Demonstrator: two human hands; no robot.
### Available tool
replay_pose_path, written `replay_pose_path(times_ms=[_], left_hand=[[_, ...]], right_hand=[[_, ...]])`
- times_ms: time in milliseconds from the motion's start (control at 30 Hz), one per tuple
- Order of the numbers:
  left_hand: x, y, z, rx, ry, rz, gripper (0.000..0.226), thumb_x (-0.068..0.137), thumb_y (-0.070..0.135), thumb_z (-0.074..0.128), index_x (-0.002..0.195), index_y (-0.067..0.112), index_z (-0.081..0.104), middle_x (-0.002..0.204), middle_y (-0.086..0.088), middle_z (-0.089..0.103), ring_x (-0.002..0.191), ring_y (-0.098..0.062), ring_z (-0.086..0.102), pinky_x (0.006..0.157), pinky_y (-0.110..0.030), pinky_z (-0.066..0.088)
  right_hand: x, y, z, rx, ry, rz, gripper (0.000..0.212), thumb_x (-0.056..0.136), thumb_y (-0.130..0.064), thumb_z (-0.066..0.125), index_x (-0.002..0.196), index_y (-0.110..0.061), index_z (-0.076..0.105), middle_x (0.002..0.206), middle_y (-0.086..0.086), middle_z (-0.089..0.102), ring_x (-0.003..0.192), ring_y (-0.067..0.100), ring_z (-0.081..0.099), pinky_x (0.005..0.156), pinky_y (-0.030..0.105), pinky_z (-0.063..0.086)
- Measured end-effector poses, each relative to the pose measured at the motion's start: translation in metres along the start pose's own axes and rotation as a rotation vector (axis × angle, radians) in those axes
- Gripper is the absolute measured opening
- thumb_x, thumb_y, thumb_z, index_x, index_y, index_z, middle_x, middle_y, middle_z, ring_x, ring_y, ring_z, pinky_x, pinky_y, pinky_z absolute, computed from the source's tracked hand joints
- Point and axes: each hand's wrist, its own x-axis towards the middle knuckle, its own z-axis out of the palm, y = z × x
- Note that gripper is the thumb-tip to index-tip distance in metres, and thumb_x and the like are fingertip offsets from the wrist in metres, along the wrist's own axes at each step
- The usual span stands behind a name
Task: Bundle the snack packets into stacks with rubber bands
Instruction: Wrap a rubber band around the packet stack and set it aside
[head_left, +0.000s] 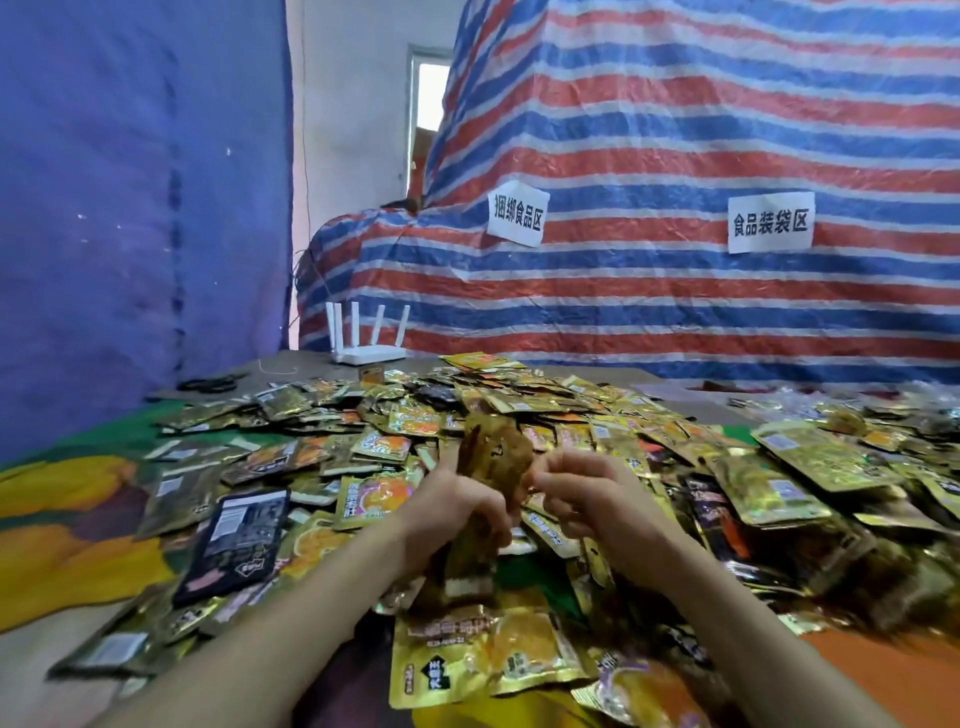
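A: what's on the far left?
B: blue sheet (130, 208) hanging as a wall. below it a green and yellow cloth (78, 499) covers the table. some dark item lies at the cloth's far edge, too small to identify

A: moving in?
B: black packet (234, 540) lies flat, label side up, among gold ones. behind it, at the back of the table, a white router (371, 353) with five antennas up

A: hands?
B: both in the centre, forearms coming in from the bottom. left hand (457, 514) is wrapped round the stack (493, 467), fingers clenched on its lower half

A: where's the stack exactly?
B: held upright above the pile (571, 415), top end poking out above the left hand. motion blurred, can't count the packets

A: right hand?
B: right hand (587, 499) is just beside the stack, fingers curled, thumb and forefinger pinched together at the stack's right edge. can't tell if they hold the stack, a band or nothing, too blurred

A: and the rest?
B: the pile runs loose across the table from the centre to the right edge, mostly gold packets, a few dark ones. behind it a red, white and blue striped tarp (675, 156) with two paper signs (518, 213) stuck on, side by side
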Motion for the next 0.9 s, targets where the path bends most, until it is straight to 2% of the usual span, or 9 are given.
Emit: replay_pose_path(times_ms=[100,167,267,333,400,567,667,767,900], left_hand=[[-0.004,0.005,-0.008,-0.199,-0.317,-0.050,0.030,0.061,0.005,0.062,0.091,0.002,0.060,0.077,-0.010,0.058,0.069,-0.023,0.058,0.064,-0.030,0.050],[-0.007,0.009,-0.010,-0.278,-0.519,-0.028,0.031,0.064,0.009,0.063,0.094,0.009,0.055,0.077,-0.003,0.054,0.072,-0.020,0.054,0.070,-0.030,0.047],[-0.001,0.005,-0.009,-0.419,-0.667,-0.020,0.063,0.067,0.008,0.064,0.122,0.014,0.033,0.084,-0.001,0.051,0.075,-0.017,0.055,0.076,-0.032,0.043],[0.000,0.002,-0.009,-0.493,-0.672,-0.012,0.059,0.068,0.005,0.062,0.121,0.012,0.036,0.084,-0.003,0.050,0.076,-0.018,0.055,0.076,-0.032,0.044],[0.002,-0.001,-0.010,-0.479,-0.647,-0.047,0.037,0.067,0.007,0.063,0.102,0.009,0.049,0.081,-0.004,0.050,0.076,-0.020,0.054,0.075,-0.033,0.045],[-0.003,-0.008,-0.005,-0.330,-0.556,-0.093,0.019,0.063,0.011,0.059,0.082,0.014,0.059,0.077,-0.003,0.053,0.075,-0.020,0.054,0.072,-0.031,0.050],[-0.005,-0.006,-0.003,-0.310,-0.518,-0.080,0.017,0.063,0.012,0.060,0.081,0.013,0.062,0.077,-0.003,0.055,0.075,-0.021,0.056,0.073,-0.032,0.051],[-0.005,-0.003,0.000,-0.322,-0.533,-0.068,0.014,0.068,0.010,0.055,0.081,0.014,0.055,0.077,-0.003,0.048,0.074,-0.020,0.051,0.072,-0.031,0.045],[-0.001,-0.005,-0.002,-0.364,-0.431,-0.065,0.016,0.067,0.005,0.053,0.080,0.013,0.050,0.074,-0.004,0.046,0.069,-0.019,0.047,0.069,-0.031,0.042]], right_hand=[[-0.005,-0.011,-0.014,0.367,-0.234,0.121,0.004,0.079,-0.009,0.064,0.075,-0.010,0.063,0.094,0.016,0.070,0.055,0.009,0.040,0.049,0.019,0.021],[-0.006,-0.013,-0.018,0.432,-0.327,0.128,0.008,0.067,-0.014,0.068,0.071,-0.011,0.061,0.087,0.013,0.069,0.060,0.011,0.044,0.052,0.022,0.023],[-0.006,-0.013,-0.015,0.327,-0.327,0.124,0.005,0.062,-0.017,0.056,0.061,-0.013,0.058,0.067,0.007,0.058,0.064,0.017,0.051,0.065,0.031,0.035],[-0.007,-0.013,-0.012,0.326,-0.307,0.090,0.010,0.063,-0.015,0.049,0.058,-0.012,0.057,0.060,0.007,0.054,0.069,0.021,0.056,0.080,0.037,0.039],[-0.008,-0.015,-0.011,0.410,-0.290,0.004,0.008,0.061,-0.017,0.058,0.059,-0.009,0.057,0.056,0.008,0.053,0.076,0.025,0.060,0.092,0.039,0.040],[-0.012,-0.018,-0.016,0.692,-0.248,-0.037,0.019,0.052,-0.013,0.076,0.063,-0.005,0.063,0.061,0.010,0.057,0.067,0.026,0.057,0.091,0.044,0.052],[-0.011,-0.016,-0.015,0.808,-0.227,-0.040,0.017,0.066,0.002,0.067,0.082,0.000,0.073,0.087,0.013,0.071,0.054,0.018,0.061,0.087,0.047,0.058],[-0.005,-0.013,-0.011,0.769,-0.125,-0.030,0.032,0.077,0.011,0.057,0.101,0.002,0.077,0.116,0.020,0.072,0.049,0.012,0.061,0.079,0.041,0.061],[-0.002,-0.009,-0.011,0.610,0.018,-0.035,0.040,0.078,0.007,0.056,0.114,0.001,0.073,0.124,0.019,0.070,0.062,0.017,0.071,0.077,0.037,0.061]])
